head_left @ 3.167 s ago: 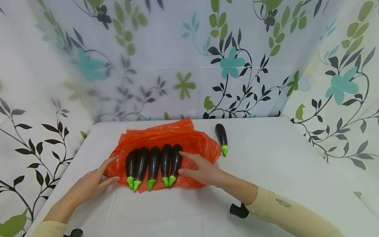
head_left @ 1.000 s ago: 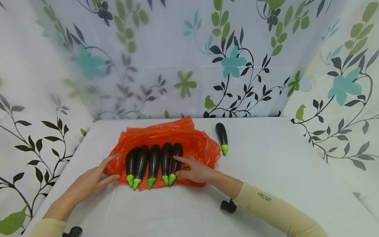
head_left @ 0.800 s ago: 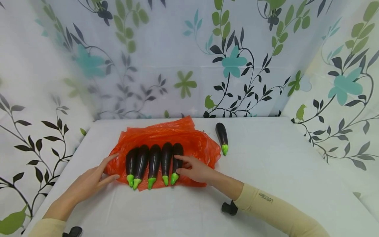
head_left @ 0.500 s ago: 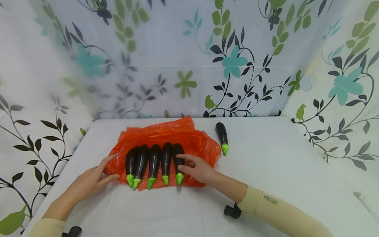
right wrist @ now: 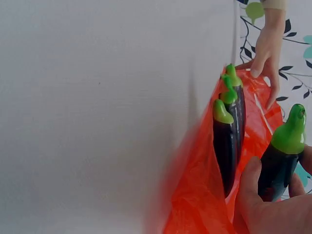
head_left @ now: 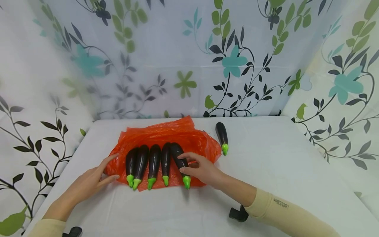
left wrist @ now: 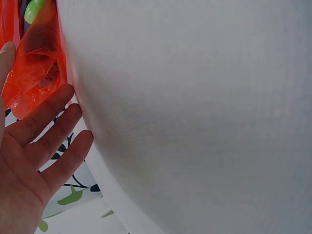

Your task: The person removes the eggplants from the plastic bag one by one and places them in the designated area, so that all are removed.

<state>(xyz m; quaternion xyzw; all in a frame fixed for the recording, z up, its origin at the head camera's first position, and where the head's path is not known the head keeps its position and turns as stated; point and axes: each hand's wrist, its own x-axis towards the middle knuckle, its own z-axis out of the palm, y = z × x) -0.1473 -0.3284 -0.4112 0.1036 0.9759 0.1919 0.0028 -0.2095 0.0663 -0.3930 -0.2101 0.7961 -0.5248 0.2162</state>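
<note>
My right hand (head_left: 205, 169) grips the rightmost eggplant (head_left: 176, 153) between thumb and fingers. In the right wrist view this eggplant (right wrist: 287, 139) points its green stem end up, away from the bag. Several other dark eggplants (head_left: 154, 161) lie side by side on the crumpled red plastic bag (head_left: 160, 133), green ends toward me. At the bag's left edge my left hand (head_left: 88, 181) rests with fingers spread and extended. The left wrist view shows that hand (left wrist: 29, 161) holding nothing, next to the red plastic (left wrist: 36, 73).
One more eggplant (head_left: 221, 135) lies on the white table (head_left: 266, 154), just right of the bag. A patterned curtain (head_left: 165, 65) stands behind and along both sides of the table. Black wrist mounts (head_left: 238, 214) sit under the wrists.
The right hand has taken hold of the rightmost eggplant and swung its green end to the right, off its neighbour. The left hand has stayed at the bag's edge.
</note>
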